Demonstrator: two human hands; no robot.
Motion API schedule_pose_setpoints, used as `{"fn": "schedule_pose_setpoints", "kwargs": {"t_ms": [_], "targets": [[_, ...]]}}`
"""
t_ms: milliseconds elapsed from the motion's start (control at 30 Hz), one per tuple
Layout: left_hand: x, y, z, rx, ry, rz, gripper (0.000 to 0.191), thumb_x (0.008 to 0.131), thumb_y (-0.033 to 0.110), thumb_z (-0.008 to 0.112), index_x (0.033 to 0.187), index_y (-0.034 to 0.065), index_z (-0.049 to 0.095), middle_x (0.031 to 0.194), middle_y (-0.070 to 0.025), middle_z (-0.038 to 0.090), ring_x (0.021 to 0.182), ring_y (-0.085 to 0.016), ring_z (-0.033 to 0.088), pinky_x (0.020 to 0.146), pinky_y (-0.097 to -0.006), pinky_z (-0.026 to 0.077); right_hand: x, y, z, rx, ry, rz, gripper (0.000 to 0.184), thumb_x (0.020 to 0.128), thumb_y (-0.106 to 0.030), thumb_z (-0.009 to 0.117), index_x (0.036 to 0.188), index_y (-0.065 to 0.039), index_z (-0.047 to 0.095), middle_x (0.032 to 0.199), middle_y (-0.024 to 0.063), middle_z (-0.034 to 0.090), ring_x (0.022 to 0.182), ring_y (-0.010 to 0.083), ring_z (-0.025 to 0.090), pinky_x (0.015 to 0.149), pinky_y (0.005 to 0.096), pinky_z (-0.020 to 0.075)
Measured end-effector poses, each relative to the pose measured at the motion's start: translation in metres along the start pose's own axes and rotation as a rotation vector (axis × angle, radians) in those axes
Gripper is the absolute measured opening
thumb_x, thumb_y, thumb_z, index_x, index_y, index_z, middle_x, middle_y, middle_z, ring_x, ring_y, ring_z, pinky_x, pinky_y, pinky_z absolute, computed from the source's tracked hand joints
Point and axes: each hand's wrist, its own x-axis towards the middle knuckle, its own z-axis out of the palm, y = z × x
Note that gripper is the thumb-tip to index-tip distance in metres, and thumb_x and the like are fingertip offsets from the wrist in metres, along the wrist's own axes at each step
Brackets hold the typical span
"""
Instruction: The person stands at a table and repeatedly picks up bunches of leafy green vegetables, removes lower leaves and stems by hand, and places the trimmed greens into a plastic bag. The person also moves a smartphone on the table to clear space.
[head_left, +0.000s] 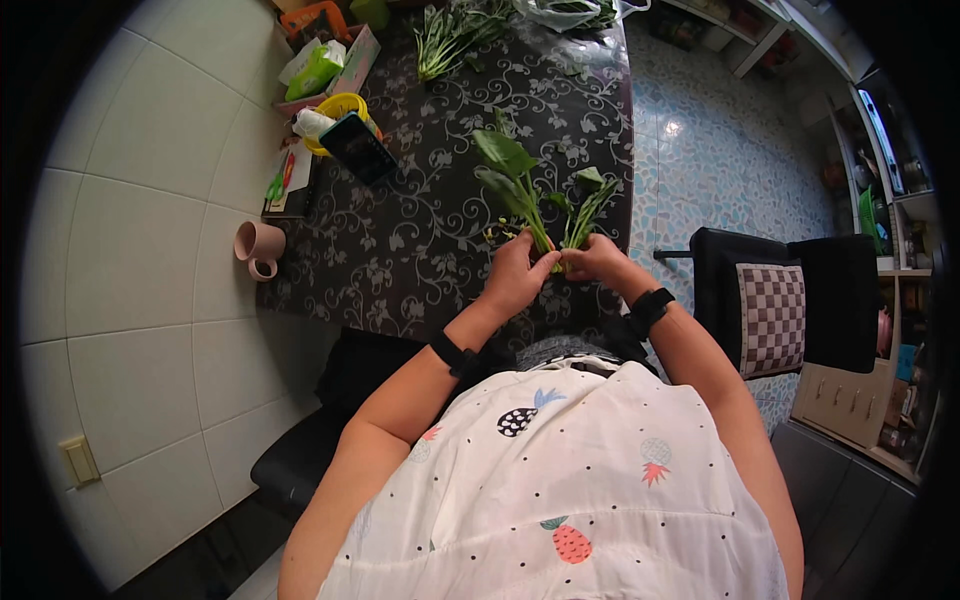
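Note:
Near the front edge of the dark floral-patterned table (420, 247), my left hand (519, 274) grips the stems of leafy greens (514, 169), whose broad leaves point away from me. My right hand (596, 261) is closed on the stem ends of a smaller bunch of greens (589, 210) just to the right. The fingertips of both hands nearly meet at the stem ends. Small yellowish bits (499, 229) lie left of the held stems. At the table's far side rests a larger pile of leafy greens (450, 41), beside a clear plastic bag (559, 13) with more greens.
Along the left wall stand a pink mug (262, 244), green-handled scissors (277, 186), a phone (358, 150) leaning on a yellow container (341, 106), and a tissue pack (316, 69) in a box. A black chair (712, 300) with a checked cushion (771, 319) stands right of the table.

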Motion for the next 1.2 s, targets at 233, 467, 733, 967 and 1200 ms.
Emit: {"fn": "schedule_pose_setpoints", "kwargs": {"t_ms": [233,467,733,967,1200], "targets": [[0.000,0.014,-0.020,0.296,-0.041,0.018,0.025,0.073,0.016,0.064,0.089,-0.0007,0.055,0.072,-0.0168,0.059,0.066,-0.032,0.058,0.058,-0.0371,0.045,-0.018,-0.042,-0.003,-0.566,-0.015,-0.208,0.050,0.079,-0.037,0.064,0.104,0.006,0.057,0.101,0.0126,0.062,0.083,0.0209,0.061,0.075,0.0328,0.0479],[-0.008,0.019,-0.012,0.440,-0.119,0.058,0.022,0.073,0.016,0.064,0.089,0.0013,0.056,0.074,-0.0178,0.060,0.072,-0.035,0.058,0.064,-0.0403,0.047,-0.032,-0.050,0.017,0.008,-0.219,-0.459,0.036,0.087,-0.024,0.056,0.113,0.000,0.054,0.101,0.0072,0.061,0.096,0.0132,0.057,0.084,0.0269,0.0440],[-0.017,0.013,-0.014,0.419,-0.157,0.073,0.019,0.076,0.017,0.061,0.085,0.0007,0.057,0.074,-0.0179,0.058,0.072,-0.036,0.057,0.063,-0.0423,0.045,-0.042,-0.057,0.008,0.629,-0.331,-0.275,0.037,0.093,-0.026,0.043,0.122,-0.003,0.046,0.111,0.0081,0.057,0.105,0.0184,0.054,0.093,0.0325,0.0413],[-0.019,0.011,-0.015,0.601,-0.101,0.152,0.023,0.078,0.022,0.059,0.088,0.0014,0.057,0.083,-0.0156,0.058,0.081,-0.035,0.055,0.068,-0.0424,0.044,-0.032,-0.043,0.010,0.632,-0.298,-0.285,0.036,0.093,-0.023,0.044,0.122,-0.003,0.044,0.107,0.0087,0.058,0.104,0.0200,0.054,0.092,0.0336,0.0416],[0.003,0.004,0.005,0.071,0.092,0.020,0.037,0.088,0.017,0.051,0.119,-0.0017,0.041,0.102,-0.0171,0.059,0.094,-0.023,0.059,0.079,-0.0316,0.045,-0.036,-0.039,0.032,0.514,-0.217,-0.462,0.023,0.092,-0.017,0.047,0.110,-0.005,0.053,0.106,0.0063,0.058,0.097,0.0154,0.055,0.082,0.0273,0.0433]]}}
